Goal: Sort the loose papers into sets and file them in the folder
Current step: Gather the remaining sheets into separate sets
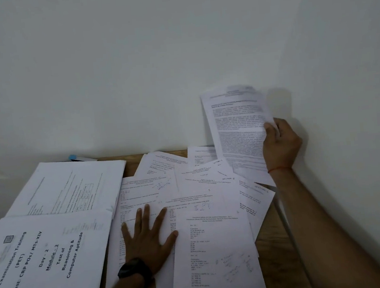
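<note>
Head view. Wooden table (271,252) against a wall. Two thick sets lie left of the left grip: titled set (44,257) overlapping second set (68,188). Loose papers (212,246) fan under and between both grips, roughly ten, though overlaps hide the exact count. Right grip (279,144) pinches a lifted sheaf (236,125) by its right edge; one sheet or several, cannot tell. Left grip (147,238) lies flat, fingers spread, pressing the fan and holding nothing. Sheets likely light, floppy, sliding on each other, easily creased; best taken at an edge. No folder identifiable.
</note>
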